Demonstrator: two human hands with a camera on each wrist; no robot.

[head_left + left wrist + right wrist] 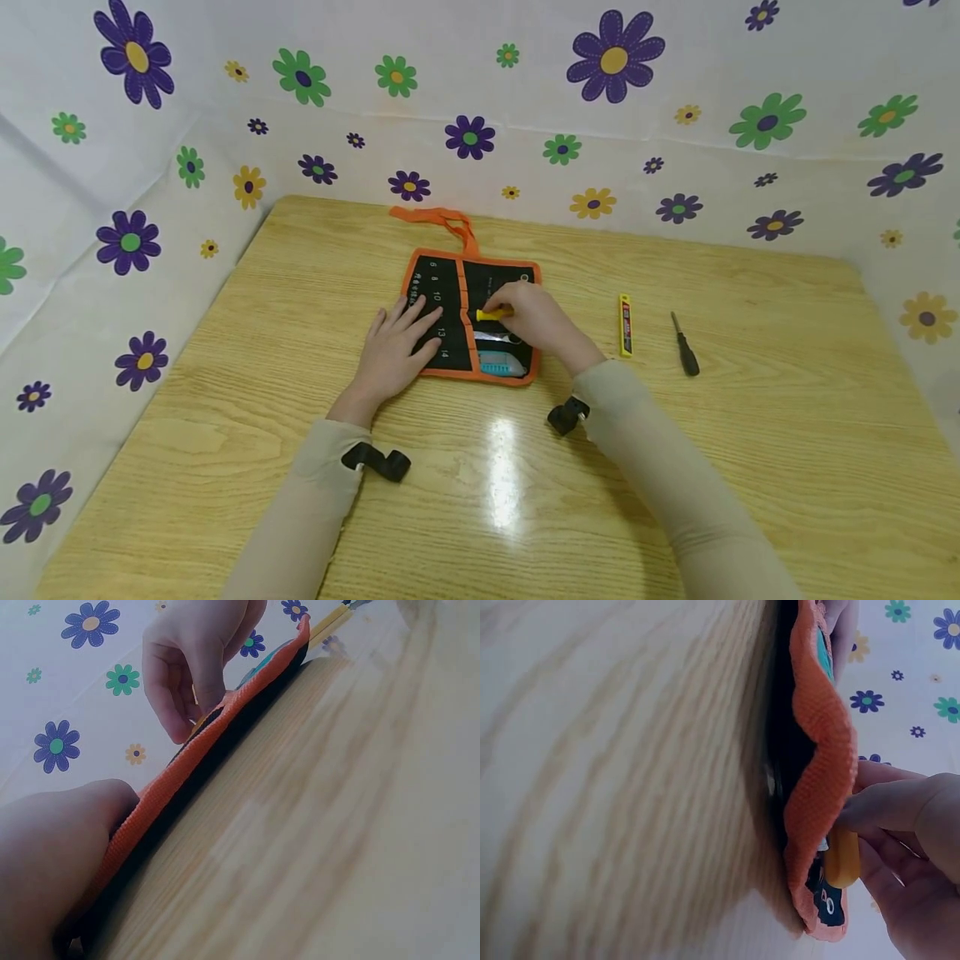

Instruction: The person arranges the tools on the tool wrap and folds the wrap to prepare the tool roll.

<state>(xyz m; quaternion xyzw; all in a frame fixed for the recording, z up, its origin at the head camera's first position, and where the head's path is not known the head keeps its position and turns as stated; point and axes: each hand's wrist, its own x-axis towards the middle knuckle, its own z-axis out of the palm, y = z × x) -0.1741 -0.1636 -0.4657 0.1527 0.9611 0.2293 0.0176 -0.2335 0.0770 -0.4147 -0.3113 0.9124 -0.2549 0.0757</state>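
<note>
A black tool pouch (442, 350) with orange trim and white numbers lies unfolded on the table. My left hand (392, 354) rests on its left part with the fingers spread. Over the right part, my right hand (534, 315) pinches a yellow-handled tool (489, 315) between thumb and fingers, right at the pouch's orange middle band. The tool's far end is hidden. In the right wrist view the yellow handle (843, 859) shows beside the wavy orange edge. Nearer me in the pouch sit a silver tool (491, 337) and a turquoise-and-clear item (501, 363).
To the right of the pouch lie a narrow yellow packet (626, 327) and a black-handled screwdriver (686, 352). An orange tie strap (442, 218) stretches from the pouch's far edge. Flower-printed cloth (525, 100) hangs behind the wooden table (450, 517) and at its sides.
</note>
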